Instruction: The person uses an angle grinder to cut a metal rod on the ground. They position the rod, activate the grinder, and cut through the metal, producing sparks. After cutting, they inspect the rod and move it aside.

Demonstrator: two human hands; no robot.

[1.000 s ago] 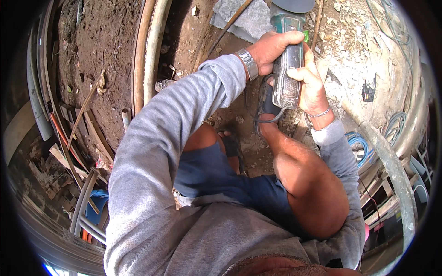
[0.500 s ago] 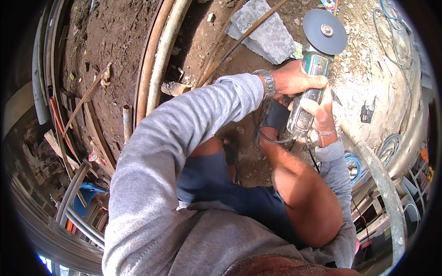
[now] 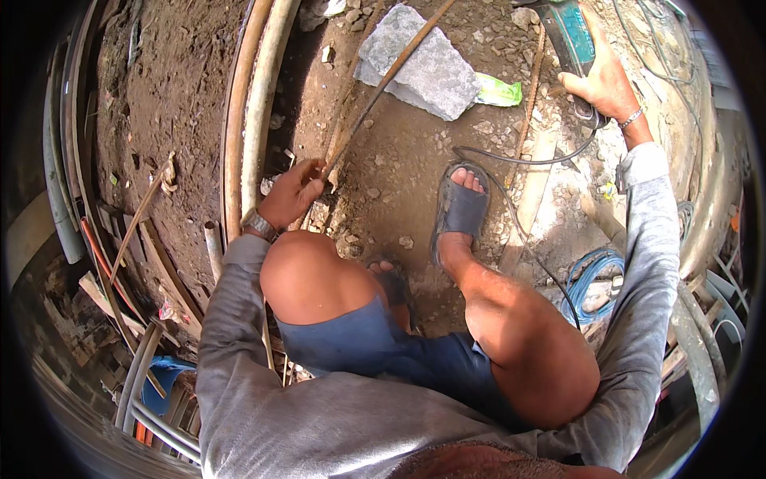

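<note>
Far left of the grey stone slab point(image 3: 419, 68) and lower down, shows a blue plastic tub point(image 3: 166, 383) amid tubing and wood scraps. Closer in, left of the slab, has a brown pipe point(image 3: 237, 104) and a pale pipe point(image 3: 267, 104) side by side. Right of these, below and left of the slab, holds the left hand point(image 3: 294, 198), fingers curled, at the near end of a thin dark rod point(image 3: 391, 72); cannot tell from this view whether thumb and fingers close on it. Runs, along the rod's long axis, up and rightward across the slab's face. Against the slab's lower right side, has a green-and-white packet point(image 3: 499, 90). Below the slab, slightly right, rests a dark sandal point(image 3: 463, 209) on the dirt.

Well right of the slab, level with its upper part, clamps the angle grinder point(image 3: 576, 38) in the right hand point(image 3: 613, 84), thumb across the black rear part, fingers along the right side. Points the grinder's front end away from the body and slightly left, long axis slanting from upper left to lower right. Trails a dark power cord point(image 3: 558, 162) from the rear end, looping left below the slab. Below and right of the slab, beside the right sleeve, shows a light blue coil point(image 3: 581, 291).
</note>
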